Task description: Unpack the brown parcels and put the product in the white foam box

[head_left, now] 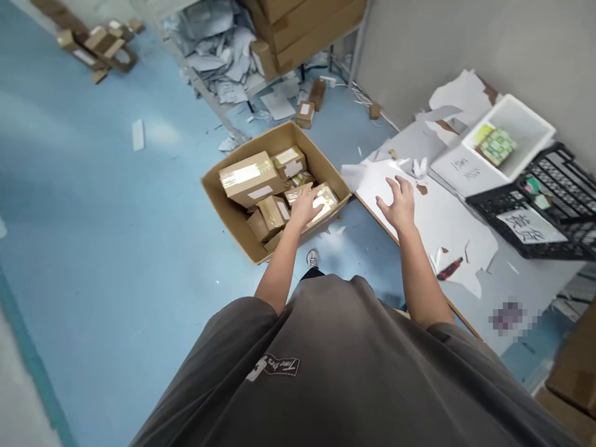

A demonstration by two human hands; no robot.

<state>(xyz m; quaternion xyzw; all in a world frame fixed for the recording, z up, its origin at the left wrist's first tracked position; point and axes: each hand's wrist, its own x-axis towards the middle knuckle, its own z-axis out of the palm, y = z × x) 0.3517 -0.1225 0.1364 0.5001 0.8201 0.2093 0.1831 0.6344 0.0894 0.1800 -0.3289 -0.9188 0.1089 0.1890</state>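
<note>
My left hand [305, 206] is over the near right side of a large open cardboard box [223, 217], its fingers apart. Inside the box lie several small taped cartons with white labels, among them a bigger carton [251, 177] and a carton [326, 197] right beside my left hand. Whether my fingertips touch that carton I cannot tell. Above the edge of the work table, my right hand [399, 203] is open with bent, spread fingers and nothing in it. White paper sheets [447, 223] lie on the table beneath it.
On the table are a red box cutter [450, 269], a white foam box [475, 164] and a black plastic crate [535, 217] with a handwritten sign. Behind the large box, small cartons [305, 114] and paper scraps litter the blue floor. More cartons [100, 49] lie at far left.
</note>
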